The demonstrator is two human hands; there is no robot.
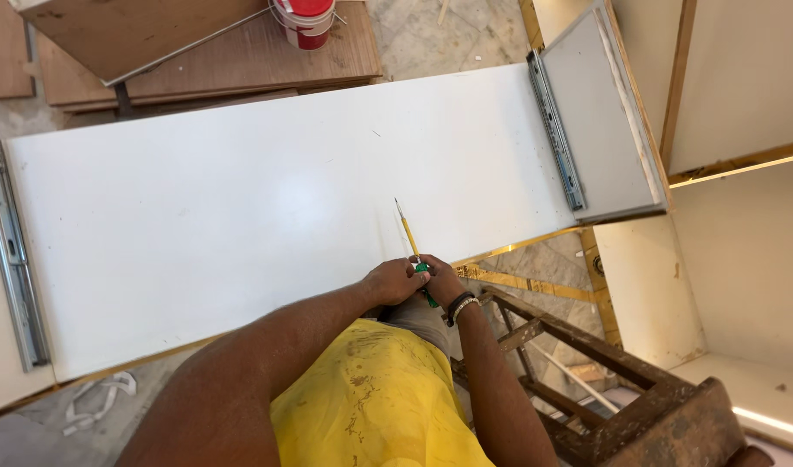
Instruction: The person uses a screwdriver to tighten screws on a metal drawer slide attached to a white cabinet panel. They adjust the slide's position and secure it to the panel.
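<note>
Your left hand [396, 281] and right hand [442, 281] meet at the near edge of the white panel [241, 216], both closed around the green handle of a screwdriver [411, 242]. Its yellow shaft points away from you, tip resting on or just above the panel; which one cannot be told. The step in hand appears to be setting the tool. Next, steady the tip before pressing. Beyond, a slide rail [556, 130] sits at the drawer side [599, 121]; farther off stands a red bucket [305, 19].
</note>
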